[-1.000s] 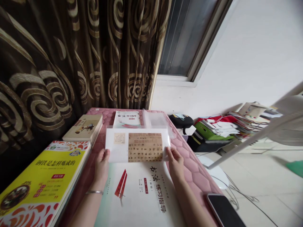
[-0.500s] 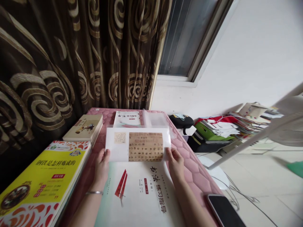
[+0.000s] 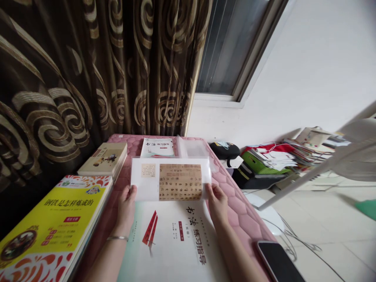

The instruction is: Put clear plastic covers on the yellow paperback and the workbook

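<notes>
My left hand (image 3: 126, 205) and my right hand (image 3: 217, 201) pinch opposite side edges of a calligraphy book (image 3: 164, 243). Red pencil-like strokes and Chinese characters mark its pale green and white cover, which lies towards me. Beyond a crosswise edge at my fingers, a white panel (image 3: 147, 190) shows a brown picture of old handwriting (image 3: 180, 182). Clear plastic film (image 3: 170, 158) shows along the panel's far edge. Both thumbs rest on top; the other fingers are mostly hidden beneath. The book's near end runs out of view.
On the pink quilted mattress (image 3: 239, 207) lie a yellow book stack (image 3: 58, 219), a beige book (image 3: 101, 158), another calligraphy booklet (image 3: 158, 147), clear plastic covers (image 3: 192, 148) and a phone (image 3: 280, 261). A white stand (image 3: 293, 182), cables and piled books (image 3: 314, 150) are at right.
Almost nothing differs. The far panel appears slightly flatter and brighter, and both hands keep their grip on the book's edges.
</notes>
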Demonstrator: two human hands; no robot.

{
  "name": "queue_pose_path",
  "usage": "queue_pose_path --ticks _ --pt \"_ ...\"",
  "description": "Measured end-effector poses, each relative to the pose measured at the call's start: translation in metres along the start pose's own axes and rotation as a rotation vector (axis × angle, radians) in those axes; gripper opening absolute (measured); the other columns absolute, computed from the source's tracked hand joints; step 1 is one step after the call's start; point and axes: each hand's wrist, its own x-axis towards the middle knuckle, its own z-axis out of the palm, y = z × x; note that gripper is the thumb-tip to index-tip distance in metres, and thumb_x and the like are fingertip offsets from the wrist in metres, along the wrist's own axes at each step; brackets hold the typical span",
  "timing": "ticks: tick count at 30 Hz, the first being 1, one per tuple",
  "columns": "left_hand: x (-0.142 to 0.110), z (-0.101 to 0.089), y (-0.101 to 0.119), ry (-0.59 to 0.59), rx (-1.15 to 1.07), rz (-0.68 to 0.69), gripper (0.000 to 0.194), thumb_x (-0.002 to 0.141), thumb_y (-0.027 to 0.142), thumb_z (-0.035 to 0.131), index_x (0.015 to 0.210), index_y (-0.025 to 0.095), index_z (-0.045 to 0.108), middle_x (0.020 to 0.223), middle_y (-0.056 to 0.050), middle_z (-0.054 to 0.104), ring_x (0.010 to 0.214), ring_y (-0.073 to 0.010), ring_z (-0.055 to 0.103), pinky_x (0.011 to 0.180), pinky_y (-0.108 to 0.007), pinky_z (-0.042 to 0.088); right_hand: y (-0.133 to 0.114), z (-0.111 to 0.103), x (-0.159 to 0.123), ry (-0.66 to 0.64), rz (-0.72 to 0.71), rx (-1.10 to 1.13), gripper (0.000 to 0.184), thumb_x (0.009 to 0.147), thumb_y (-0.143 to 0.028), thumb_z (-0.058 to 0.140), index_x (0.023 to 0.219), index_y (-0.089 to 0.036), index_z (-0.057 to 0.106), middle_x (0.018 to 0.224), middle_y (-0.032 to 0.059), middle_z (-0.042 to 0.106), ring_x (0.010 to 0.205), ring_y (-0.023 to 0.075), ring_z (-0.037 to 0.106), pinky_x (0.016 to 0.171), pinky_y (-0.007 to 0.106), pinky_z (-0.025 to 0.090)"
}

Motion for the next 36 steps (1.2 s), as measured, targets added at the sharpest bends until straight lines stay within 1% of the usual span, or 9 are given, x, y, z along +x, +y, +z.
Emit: queue_pose_path --ticks 6,12,14,18,23,27,31,36 --pt "0.0 0.001 -0.002 0.002 -0.029 -0.022 0.051 0.068 0.066 0.066 0.089 0.02 0.059 0.085 -0.003 0.071 0.084 -0.0227 0.065 0.074 -0.03 0.051 -0.001 0.0 0.0 -0.008 0.008 0.025 0.048 0.073 -0.065 0.065 0.075 -0.017 0.067 0.067 0.0059 0.064 0.067 0.022 0.059 0.058 0.031 0.046" --pt "-0.001 0.0 -0.001 0.004 -0.015 -0.009 0.049 0.069 0.065 0.066 0.086 0.02 0.058 0.085 -0.003 0.07 0.083 -0.0221 0.064 0.072 -0.029 0.05 0.002 0.0 0.001 -0.002 0.019 0.019 0.049 0.073 -0.065 0.065 0.072 -0.017 0.067 0.065 0.006 0.063 0.065 0.0209 0.058 0.057 0.031 0.045" --pt "0.001 -0.001 -0.003 -0.001 -0.013 0.001 0.047 0.07 0.064 0.065 0.086 0.02 0.058 0.087 -0.003 0.07 0.086 -0.0223 0.064 0.074 -0.029 0.05 0.003 0.0 0.002 0.002 0.019 0.014 0.05 0.073 -0.066 0.066 0.072 -0.017 0.066 0.065 0.0057 0.063 0.065 0.0205 0.057 0.057 0.031 0.045" --pt "0.002 -0.003 -0.007 0.047 -0.006 0.011 0.049 0.07 0.063 0.067 0.091 0.019 0.062 0.092 -0.004 0.07 0.094 -0.0243 0.063 0.079 -0.03 0.049 0.006 -0.001 0.003 0.008 0.016 0.009 0.052 0.072 -0.068 0.066 0.071 -0.016 0.066 0.064 0.0056 0.063 0.064 0.02 0.056 0.056 0.03 0.044" --pt "0.003 -0.004 -0.011 -0.007 -0.006 0.033 0.05 0.07 0.065 0.066 0.088 0.019 0.06 0.086 -0.003 0.07 0.085 -0.0233 0.064 0.074 -0.03 0.05 0.006 -0.001 0.003 -0.01 0.003 0.024 0.05 0.073 -0.066 0.066 0.073 -0.017 0.067 0.064 0.0051 0.062 0.065 0.0205 0.058 0.058 0.031 0.046" --pt "0.005 -0.004 -0.014 0.011 -0.005 0.045 0.051 0.069 0.065 0.066 0.089 0.019 0.061 0.087 -0.004 0.07 0.088 -0.0237 0.064 0.074 -0.029 0.049 0.006 0.0 0.002 -0.025 -0.006 0.028 0.047 0.074 -0.063 0.067 0.074 -0.017 0.068 0.066 0.0056 0.063 0.067 0.021 0.058 0.06 0.032 0.047" --pt "0.006 -0.004 -0.014 0.029 -0.006 0.022 0.052 0.069 0.064 0.067 0.093 0.018 0.062 0.091 -0.005 0.07 0.091 -0.0241 0.064 0.075 -0.03 0.05 0.008 -0.001 0.003 -0.021 -0.008 0.019 0.045 0.073 -0.062 0.068 0.073 -0.017 0.067 0.067 0.0055 0.064 0.068 0.0209 0.058 0.061 0.032 0.046" --pt "0.004 -0.001 -0.011 0.016 -0.029 0.001 0.051 0.068 0.066 0.066 0.088 0.019 0.061 0.084 -0.002 0.07 0.082 -0.022 0.064 0.072 -0.03 0.051 0.01 -0.001 0.003 -0.029 0.011 0.012 0.046 0.073 -0.064 0.067 0.072 -0.018 0.067 0.067 0.0058 0.065 0.067 0.0217 0.059 0.059 0.032 0.046"
